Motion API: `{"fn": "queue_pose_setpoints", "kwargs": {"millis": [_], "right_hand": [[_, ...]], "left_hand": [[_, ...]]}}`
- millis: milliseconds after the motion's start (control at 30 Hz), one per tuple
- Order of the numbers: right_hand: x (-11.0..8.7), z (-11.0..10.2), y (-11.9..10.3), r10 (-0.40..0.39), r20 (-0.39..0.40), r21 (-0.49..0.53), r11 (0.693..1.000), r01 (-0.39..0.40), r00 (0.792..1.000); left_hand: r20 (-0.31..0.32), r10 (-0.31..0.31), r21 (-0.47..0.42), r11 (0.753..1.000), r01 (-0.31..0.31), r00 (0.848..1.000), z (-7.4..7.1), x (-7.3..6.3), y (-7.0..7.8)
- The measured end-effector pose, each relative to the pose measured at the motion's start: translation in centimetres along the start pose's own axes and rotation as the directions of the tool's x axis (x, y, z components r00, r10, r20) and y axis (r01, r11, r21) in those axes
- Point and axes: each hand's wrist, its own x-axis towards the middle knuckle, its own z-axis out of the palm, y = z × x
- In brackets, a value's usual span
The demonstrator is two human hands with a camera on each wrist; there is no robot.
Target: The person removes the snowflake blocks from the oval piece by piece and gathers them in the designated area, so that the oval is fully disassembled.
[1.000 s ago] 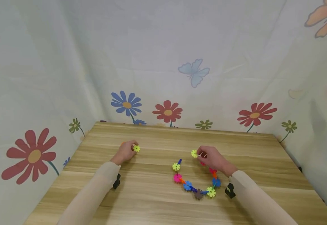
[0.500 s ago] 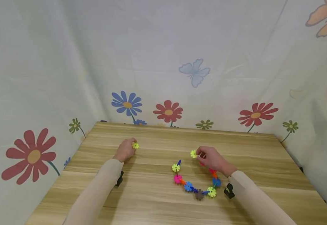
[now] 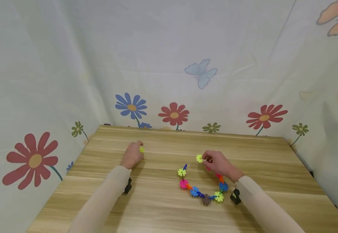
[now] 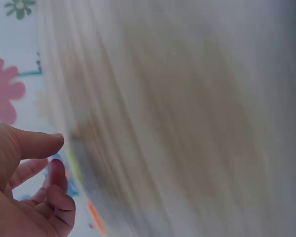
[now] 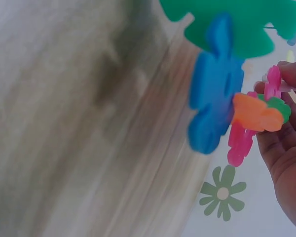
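Observation:
My left hand is low over the left part of the table. Its thumb and fingers are spread apart in the left wrist view, with nothing between them. Just past its fingertips lies a yellow snowflake disc, seen edge-on as a yellow-green strip. My right hand pinches the end of a chain of snowflake discs, near a white disc and a yellow disc. Blue, orange and pink discs hang from that hand in the right wrist view. The chain curves on the table in a U.
An orange piece lies by the left hand, mostly hidden by it in the head view. The wooden table meets a flower-print cloth at the back and sides.
My left hand has shifted slightly right and turned its back upward, and the yellow disc it held is now apart from its fingers. The right hand and chain have barely moved.

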Motion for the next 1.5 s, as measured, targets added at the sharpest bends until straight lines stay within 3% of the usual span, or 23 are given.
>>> {"fn": "queue_pose_setpoints", "kwargs": {"millis": [333, 533, 667, 900, 1000, 1300, 1500], "right_hand": [[0.1, 0.2, -0.2, -0.013, 0.002, -0.008, 1.000, 0.013, 1.000], [0.0, 0.4, -0.3, -0.008, 0.000, -0.017, 1.000, 0.008, 1.000], [-0.1, 0.4, -0.4, -0.013, -0.001, -0.010, 1.000, 0.013, 1.000], [0.0, 0.3, -0.4, -0.004, -0.001, -0.007, 1.000, 0.004, 1.000], [0.1, 0.4, -0.4, -0.008, 0.006, -0.008, 1.000, 0.008, 1.000], [0.3, 0.5, -0.5, -0.042, 0.011, 0.005, 0.999, 0.042, 0.999], [0.2, 0.6, -0.7, -0.058, 0.009, 0.023, 0.998, 0.058, 0.998]], "left_hand": [[0.037, 0.172, -0.052, 0.984, -0.170, 0.984, 1.6, -1.4, 5.4], [0.066, 0.307, -0.125, 0.947, -0.297, 0.950, 3.0, -2.6, 8.6], [0.094, 0.373, -0.201, 0.915, -0.349, 0.923, 3.9, -3.2, 10.2], [0.144, 0.428, -0.347, 0.866, -0.360, 0.892, 5.0, -4.0, 12.4], [0.155, 0.425, -0.375, 0.861, -0.345, 0.892, 5.4, -4.1, 13.1], [0.103, 0.407, -0.403, 0.851, -0.336, 0.908, 6.6, -4.0, 14.4], [0.096, 0.402, -0.473, 0.823, -0.314, 0.910, 7.2, -4.0, 15.0]]}}
